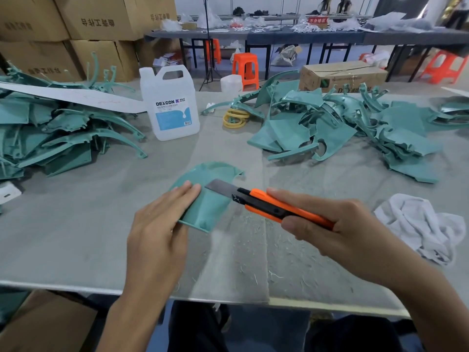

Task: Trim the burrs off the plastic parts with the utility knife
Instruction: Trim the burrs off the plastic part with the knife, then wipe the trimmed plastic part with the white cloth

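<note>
Pressing flat, fingers together, the left hand (162,219) is pinning the teal part (205,196) while the right hand (327,224) is clamping the utility knife (264,201), blade lying on it.

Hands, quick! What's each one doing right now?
Left hand: open, flat fingers pressing on the teal plastic part.
Right hand: closed around the orange utility knife.

The left hand (158,222) lies flat, the right hand (330,224) grips.
</note>
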The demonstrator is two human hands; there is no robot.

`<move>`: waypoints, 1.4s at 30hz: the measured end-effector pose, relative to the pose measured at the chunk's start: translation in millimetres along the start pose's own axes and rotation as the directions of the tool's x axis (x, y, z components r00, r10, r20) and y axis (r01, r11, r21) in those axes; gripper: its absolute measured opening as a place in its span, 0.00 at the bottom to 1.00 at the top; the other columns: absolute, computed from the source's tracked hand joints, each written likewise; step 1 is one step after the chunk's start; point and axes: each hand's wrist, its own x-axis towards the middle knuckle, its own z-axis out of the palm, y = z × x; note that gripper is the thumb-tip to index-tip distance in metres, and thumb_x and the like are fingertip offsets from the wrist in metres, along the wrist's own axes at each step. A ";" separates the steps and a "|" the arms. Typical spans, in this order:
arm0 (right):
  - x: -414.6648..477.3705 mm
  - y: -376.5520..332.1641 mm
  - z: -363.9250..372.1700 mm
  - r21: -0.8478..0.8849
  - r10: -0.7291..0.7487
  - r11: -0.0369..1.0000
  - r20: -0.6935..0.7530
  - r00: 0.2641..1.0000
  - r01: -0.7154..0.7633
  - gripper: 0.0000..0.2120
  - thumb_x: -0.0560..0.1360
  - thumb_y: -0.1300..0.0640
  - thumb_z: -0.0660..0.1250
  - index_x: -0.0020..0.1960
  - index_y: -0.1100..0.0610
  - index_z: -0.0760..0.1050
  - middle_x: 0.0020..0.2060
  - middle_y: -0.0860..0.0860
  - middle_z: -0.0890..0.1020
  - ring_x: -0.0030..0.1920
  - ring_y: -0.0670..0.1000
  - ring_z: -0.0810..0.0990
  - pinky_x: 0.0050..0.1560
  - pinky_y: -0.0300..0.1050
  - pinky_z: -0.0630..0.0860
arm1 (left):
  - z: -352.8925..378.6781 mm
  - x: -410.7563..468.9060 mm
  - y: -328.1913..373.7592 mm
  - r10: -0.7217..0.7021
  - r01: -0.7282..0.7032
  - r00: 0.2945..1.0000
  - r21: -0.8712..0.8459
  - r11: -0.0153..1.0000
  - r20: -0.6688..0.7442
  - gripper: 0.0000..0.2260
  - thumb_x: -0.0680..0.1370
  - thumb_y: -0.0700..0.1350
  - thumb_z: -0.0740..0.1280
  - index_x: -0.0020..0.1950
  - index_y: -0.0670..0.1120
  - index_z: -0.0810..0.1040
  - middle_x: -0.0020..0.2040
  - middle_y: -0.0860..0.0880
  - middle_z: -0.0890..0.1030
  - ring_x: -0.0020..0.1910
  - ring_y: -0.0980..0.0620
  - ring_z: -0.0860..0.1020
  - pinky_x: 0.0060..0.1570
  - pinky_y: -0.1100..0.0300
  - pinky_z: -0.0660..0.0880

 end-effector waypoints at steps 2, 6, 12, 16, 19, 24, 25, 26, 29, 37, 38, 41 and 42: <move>5.6 12.8 -3.5 -0.128 -0.002 0.992 -0.099 0.995 -0.011 0.21 0.75 0.37 0.63 0.68 0.23 0.67 0.34 0.44 0.81 0.26 0.44 0.72 0.28 0.35 0.69 | -0.3 -0.3 -2.0 0.007 -0.007 1.000 0.006 1.000 0.000 0.26 0.73 0.30 0.65 0.68 0.50 0.79 0.66 0.57 0.77 0.66 0.66 0.71 0.68 0.64 0.66; 2.4 43.6 2.1 -0.250 0.052 0.964 -0.167 0.985 -0.093 0.21 0.77 0.34 0.60 0.69 0.24 0.65 0.37 0.39 0.81 0.28 0.45 0.78 0.29 0.36 0.73 | -1.1 -4.5 0.1 -0.044 0.044 0.999 -0.047 0.998 -0.013 0.28 0.73 0.31 0.63 0.68 0.55 0.78 0.65 0.65 0.75 0.65 0.72 0.70 0.66 0.68 0.66; -20.9 110.5 27.5 -0.453 0.428 0.785 -0.098 0.898 -0.423 0.25 0.70 0.26 0.51 0.58 0.39 0.70 0.38 0.42 0.82 0.36 0.43 0.78 0.33 0.38 0.67 | 0.6 -9.1 -4.8 -0.052 0.052 0.999 0.000 0.999 0.004 0.31 0.71 0.23 0.67 0.68 0.50 0.79 0.66 0.54 0.79 0.66 0.75 0.66 0.68 0.73 0.60; -26.5 126.5 30.8 -0.463 0.341 0.780 -0.249 0.906 -0.421 0.28 0.73 0.27 0.56 0.60 0.44 0.79 0.47 0.45 0.80 0.52 0.54 0.78 0.50 0.47 0.70 | 6.6 -8.6 -4.0 -0.080 0.080 0.997 -0.019 0.997 0.001 0.30 0.72 0.24 0.66 0.67 0.51 0.80 0.66 0.56 0.79 0.66 0.65 0.71 0.68 0.67 0.64; -23.5 135.5 7.8 -0.545 0.199 0.703 -0.466 0.862 -0.457 0.30 0.75 0.29 0.60 0.63 0.49 0.81 0.64 0.57 0.78 0.66 0.63 0.74 0.66 0.58 0.65 | 9.2 -10.8 -6.6 -0.137 0.138 0.990 -0.092 0.986 0.016 0.28 0.75 0.28 0.67 0.67 0.56 0.79 0.65 0.58 0.79 0.65 0.59 0.76 0.67 0.56 0.71; -49.6 176.9 -64.6 -0.443 0.622 0.400 -0.512 0.592 -0.803 0.42 0.67 0.18 0.57 0.76 0.37 0.59 0.80 0.53 0.57 0.79 0.63 0.54 0.76 0.68 0.51 | 5.8 -13.6 -7.0 -0.372 0.370 0.927 -0.286 0.884 0.049 0.09 0.79 0.56 0.69 0.54 0.73 0.78 0.42 0.52 0.80 0.31 0.58 0.73 0.32 0.75 0.69; -57.3 184.7 -67.7 -0.442 0.670 0.358 -0.492 0.556 -0.822 0.43 0.67 0.19 0.58 0.76 0.39 0.60 0.78 0.55 0.62 0.77 0.64 0.60 0.75 0.67 0.57 | 6.2 -12.5 -5.8 -0.435 0.432 0.897 -0.348 0.832 0.073 0.02 0.77 0.60 0.68 0.48 0.70 0.79 0.40 0.48 0.80 0.29 0.58 0.72 0.29 0.72 0.68; -64.4 189.4 -66.5 -0.439 0.676 0.351 -0.493 0.548 -0.827 0.41 0.69 0.23 0.60 0.75 0.42 0.64 0.72 0.58 0.70 0.71 0.64 0.68 0.71 0.66 0.64 | 7.4 -11.3 -4.5 -0.463 0.450 0.883 -0.410 0.793 0.076 0.05 0.74 0.63 0.68 0.45 0.65 0.80 0.37 0.47 0.81 0.31 0.60 0.72 0.31 0.69 0.69; -73.5 187.9 -62.6 -0.383 0.540 0.497 -0.566 0.623 -0.779 0.27 0.78 0.37 0.59 0.68 0.54 0.75 0.53 0.63 0.79 0.53 0.66 0.77 0.55 0.64 0.76 | 12.9 -8.3 4.3 -0.515 0.482 0.846 -0.617 0.622 0.141 0.05 0.74 0.56 0.72 0.48 0.59 0.83 0.45 0.55 0.86 0.43 0.59 0.82 0.45 0.60 0.76; 2.6 38.5 -26.1 -0.264 -0.049 0.952 -0.626 0.778 -0.153 0.10 0.83 0.44 0.58 0.53 0.46 0.77 0.46 0.40 0.79 0.47 0.51 0.78 0.47 0.48 0.72 | 41.4 -13.5 51.0 -0.397 0.521 0.815 -0.832 0.188 0.421 0.08 0.76 0.51 0.70 0.55 0.59 0.85 0.57 0.51 0.85 0.57 0.53 0.82 0.52 0.61 0.79; 15.3 17.7 -11.6 -0.268 -0.123 0.962 -0.588 0.799 -0.048 0.08 0.83 0.47 0.59 0.51 0.45 0.77 0.45 0.41 0.78 0.46 0.51 0.76 0.48 0.47 0.71 | 46.9 -16.3 58.1 -0.348 0.521 0.827 -0.834 0.182 0.441 0.09 0.77 0.49 0.70 0.57 0.58 0.84 0.58 0.51 0.85 0.59 0.53 0.82 0.55 0.60 0.78; 47.5 -22.6 34.0 -0.125 -0.122 0.989 -0.452 0.883 0.073 0.09 0.85 0.56 0.61 0.57 0.55 0.80 0.50 0.43 0.79 0.53 0.49 0.76 0.57 0.47 0.71 | 55.9 -22.8 74.1 -0.232 0.535 0.841 -0.811 0.235 0.488 0.17 0.78 0.38 0.64 0.64 0.51 0.81 0.59 0.49 0.83 0.61 0.50 0.79 0.62 0.53 0.74; 50.3 -30.6 48.3 -0.055 -0.101 0.995 -0.390 0.915 0.087 0.10 0.85 0.55 0.61 0.57 0.55 0.81 0.49 0.41 0.79 0.55 0.48 0.77 0.60 0.48 0.71 | 54.5 -23.6 75.3 -0.210 0.528 0.847 -0.814 0.242 0.488 0.17 0.79 0.35 0.63 0.64 0.49 0.81 0.59 0.48 0.84 0.60 0.49 0.79 0.60 0.55 0.75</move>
